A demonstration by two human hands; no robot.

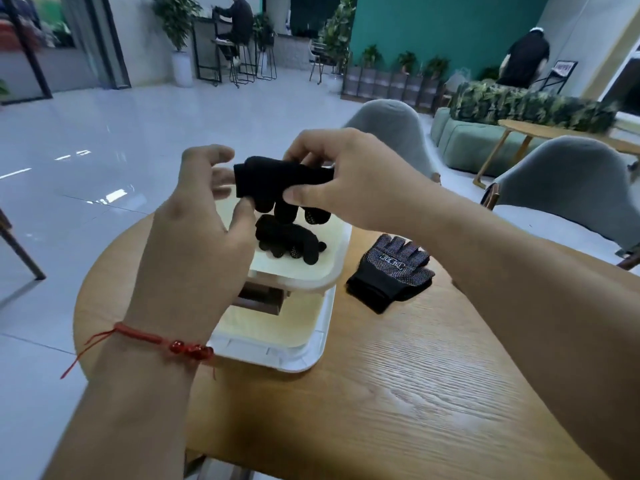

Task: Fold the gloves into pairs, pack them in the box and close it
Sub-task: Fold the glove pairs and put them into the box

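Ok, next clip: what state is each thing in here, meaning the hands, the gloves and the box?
held gloves: folded, in the air above the box.
right hand: grips the held gloves.
left hand: curled at their end, thumb touching; grip unclear.
packed gloves: folded, lying in the box.
flat gloves: unfolded, on the table.
box: open.

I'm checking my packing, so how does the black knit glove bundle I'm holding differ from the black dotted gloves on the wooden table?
The black knit glove bundle is folded over, its fingers hanging down; the black dotted gloves lie spread flat. The bundle is gripped by the right hand above the white plastic box; the dotted gloves rest on the wooden table beside it. Both are black with grip dots.
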